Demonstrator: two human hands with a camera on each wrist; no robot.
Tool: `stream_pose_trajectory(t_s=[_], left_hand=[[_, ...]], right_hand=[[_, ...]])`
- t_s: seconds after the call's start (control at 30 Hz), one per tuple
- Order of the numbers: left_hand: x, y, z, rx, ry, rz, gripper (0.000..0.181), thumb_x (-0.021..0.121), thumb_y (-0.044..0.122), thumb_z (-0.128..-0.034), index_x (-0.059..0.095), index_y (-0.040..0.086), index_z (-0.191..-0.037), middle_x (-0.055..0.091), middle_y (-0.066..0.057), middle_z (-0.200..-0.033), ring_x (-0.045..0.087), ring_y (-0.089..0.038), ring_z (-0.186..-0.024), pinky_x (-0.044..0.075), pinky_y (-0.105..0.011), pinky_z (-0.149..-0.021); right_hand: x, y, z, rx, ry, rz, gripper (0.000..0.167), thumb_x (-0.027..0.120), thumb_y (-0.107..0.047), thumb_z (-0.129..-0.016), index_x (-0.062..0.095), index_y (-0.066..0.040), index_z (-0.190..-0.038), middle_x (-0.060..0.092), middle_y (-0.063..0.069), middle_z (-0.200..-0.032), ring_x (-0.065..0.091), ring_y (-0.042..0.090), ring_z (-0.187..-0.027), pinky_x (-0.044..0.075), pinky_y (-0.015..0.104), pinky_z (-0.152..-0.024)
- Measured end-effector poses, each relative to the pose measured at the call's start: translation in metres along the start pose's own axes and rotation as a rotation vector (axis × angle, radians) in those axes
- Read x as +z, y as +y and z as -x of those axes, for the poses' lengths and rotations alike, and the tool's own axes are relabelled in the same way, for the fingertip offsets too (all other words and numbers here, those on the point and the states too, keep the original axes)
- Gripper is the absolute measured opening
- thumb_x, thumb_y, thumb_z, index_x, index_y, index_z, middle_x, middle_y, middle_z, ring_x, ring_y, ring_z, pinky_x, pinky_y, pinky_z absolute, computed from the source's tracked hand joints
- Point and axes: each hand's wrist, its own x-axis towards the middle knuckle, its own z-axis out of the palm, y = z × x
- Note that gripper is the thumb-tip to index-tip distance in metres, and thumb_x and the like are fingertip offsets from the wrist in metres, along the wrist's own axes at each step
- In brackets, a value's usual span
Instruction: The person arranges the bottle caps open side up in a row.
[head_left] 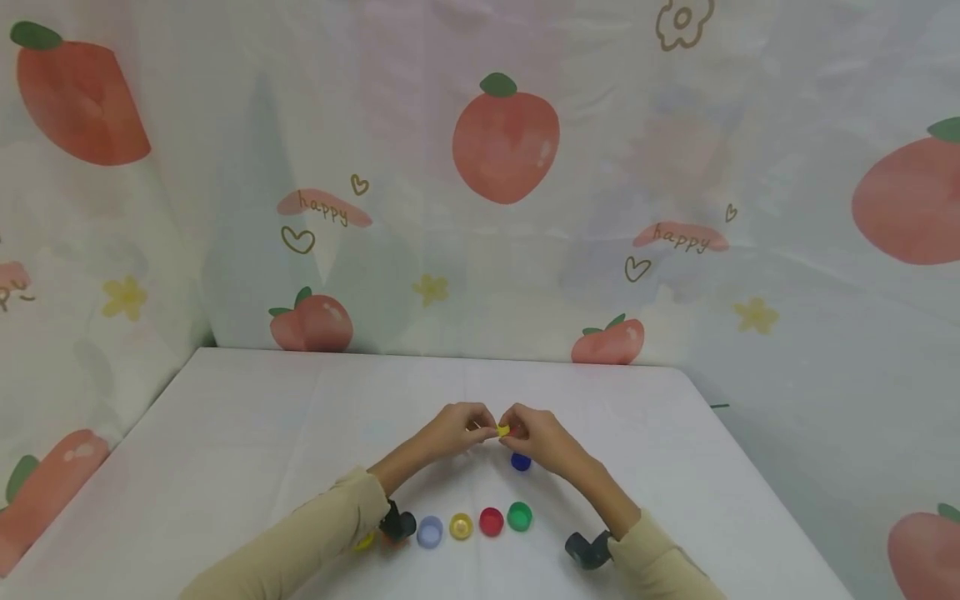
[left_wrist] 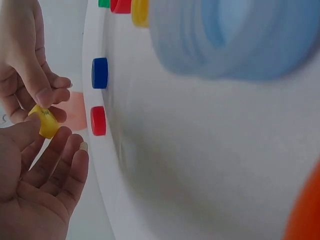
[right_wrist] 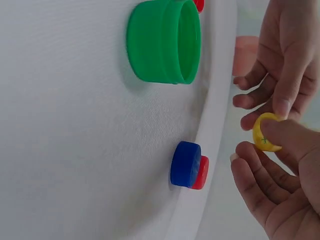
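Above the far part of the table, both hands meet at a small yellow bottle cap (right_wrist: pixel 264 140) with a green mark on it. The left hand (head_left: pixel 456 428) pinches one side of the cap between thumb and fingers. From the other side the right hand (head_left: pixel 551 440) grips it with thumb and forefinger, its other fingers loosely bent. A blue cap (left_wrist: pixel 100 73) lies on the table close by the right hand. Near it is a red cap (left_wrist: pixel 98 121), partly hidden behind the blue one in the right wrist view.
Nearer the person stands a row of cups or lids: yellow (head_left: pixel 364 542), orange (head_left: pixel 394 540), light blue (head_left: pixel 430 532), yellow (head_left: pixel 461 526), red (head_left: pixel 491 522) and green (head_left: pixel 519 517). The left forearm partly covers the row's left end. A white cloth covers the table (head_left: pixel 300 417); a patterned curtain hangs behind.
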Motion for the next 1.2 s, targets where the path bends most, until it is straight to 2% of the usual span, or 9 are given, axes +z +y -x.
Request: stream_pose_trajectory(t_s=[0.1, 0.23, 0.37, 0.47, 0.6, 0.7, 0.9, 1.07, 1.2], left_hand=[[0.002, 0.004, 0.002, 0.028, -0.014, -0.004, 0.009, 0.065, 0.020, -0.0904, 0.064, 0.012, -0.093, 0.064, 0.004, -0.090, 0.059, -0.007, -0.079, 0.050, -0.020, -0.062], [0.007, 0.009, 0.005, 0.037, -0.045, -0.006, 0.009, 0.066, 0.020, -0.0893, 0.064, 0.012, -0.093, 0.064, 0.005, -0.089, 0.060, -0.007, -0.081, 0.050, -0.020, -0.061], [0.013, 0.013, 0.009, 0.049, -0.076, -0.018, 0.010, 0.067, 0.022, -0.0886, 0.065, 0.014, -0.093, 0.066, 0.008, -0.089, 0.060, -0.006, -0.083, 0.050, -0.019, -0.067], [0.017, 0.016, 0.012, 0.065, -0.088, -0.010, 0.015, 0.067, 0.023, -0.0884, 0.066, 0.013, -0.100, 0.067, 0.007, -0.094, 0.061, -0.005, -0.087, 0.048, -0.017, -0.072], [0.023, 0.023, 0.015, 0.079, -0.108, 0.005, 0.031, 0.068, 0.023, -0.0876, 0.062, 0.009, -0.115, 0.068, 0.001, -0.104, 0.062, -0.006, -0.092, 0.049, -0.017, -0.072], [0.026, 0.028, 0.017, 0.096, -0.121, -0.015, 0.035, 0.069, 0.022, -0.0876, 0.061, 0.007, -0.118, 0.067, 0.001, -0.107, 0.062, -0.005, -0.095, 0.049, -0.017, -0.074], [0.036, 0.036, 0.020, 0.123, -0.131, -0.013, 0.033, 0.068, 0.021, -0.0884, 0.062, 0.008, -0.118, 0.066, 0.004, -0.110, 0.061, -0.004, -0.096, 0.049, -0.017, -0.074], [0.045, 0.036, 0.022, 0.143, -0.150, -0.012, 0.031, 0.066, 0.020, -0.0896, 0.062, 0.009, -0.119, 0.064, 0.004, -0.112, 0.059, -0.002, -0.096, 0.048, -0.015, -0.074], [0.048, 0.037, 0.022, 0.165, -0.170, -0.008, 0.031, 0.066, 0.019, -0.0899, 0.061, 0.010, -0.119, 0.065, 0.005, -0.112, 0.058, 0.000, -0.096, 0.048, -0.015, -0.074]], right_hand=[[-0.004, 0.000, 0.007, -0.006, -0.029, -0.007, 0.019, 0.071, -0.016, -0.086, 0.060, -0.010, -0.100, 0.063, -0.004, -0.087, 0.060, 0.010, -0.078, 0.052, 0.022, -0.067], [-0.007, 0.000, 0.016, -0.015, -0.039, 0.010, 0.015, 0.069, -0.024, -0.087, 0.062, -0.014, -0.096, 0.063, -0.007, -0.086, 0.060, 0.009, -0.079, 0.051, 0.020, -0.067], [-0.008, -0.001, 0.027, -0.035, -0.042, -0.015, 0.011, 0.070, -0.019, -0.086, 0.061, -0.015, -0.088, 0.062, -0.007, -0.086, 0.061, 0.012, -0.081, 0.051, 0.021, -0.069], [-0.009, 0.001, 0.035, -0.045, -0.036, -0.036, 0.015, 0.071, -0.014, -0.084, 0.059, -0.013, -0.092, 0.063, -0.006, -0.089, 0.062, 0.015, -0.084, 0.052, 0.024, -0.072], [-0.012, 0.004, 0.045, -0.036, -0.014, -0.032, 0.028, 0.073, -0.010, -0.083, 0.057, -0.009, -0.105, 0.063, -0.002, -0.098, 0.062, 0.014, -0.086, 0.053, 0.028, -0.075], [-0.014, 0.007, 0.051, -0.033, -0.017, -0.033, 0.033, 0.073, -0.010, -0.082, 0.058, -0.006, -0.111, 0.063, 0.000, -0.101, 0.062, 0.014, -0.086, 0.053, 0.030, -0.076], [-0.018, 0.013, 0.061, -0.025, -0.039, -0.005, 0.030, 0.073, -0.013, -0.083, 0.062, -0.005, -0.110, 0.064, -0.001, -0.099, 0.061, 0.014, -0.085, 0.052, 0.027, -0.074], [-0.020, 0.018, 0.070, -0.015, -0.062, 0.005, 0.031, 0.076, -0.015, -0.080, 0.063, -0.005, -0.107, 0.061, -0.002, -0.095, 0.058, 0.017, -0.083, 0.053, 0.029, -0.074], [-0.021, 0.019, 0.075, 0.012, -0.070, 0.004, 0.031, 0.077, -0.014, -0.079, 0.064, -0.005, -0.106, 0.059, -0.005, -0.090, 0.056, 0.017, -0.080, 0.052, 0.024, -0.071]])
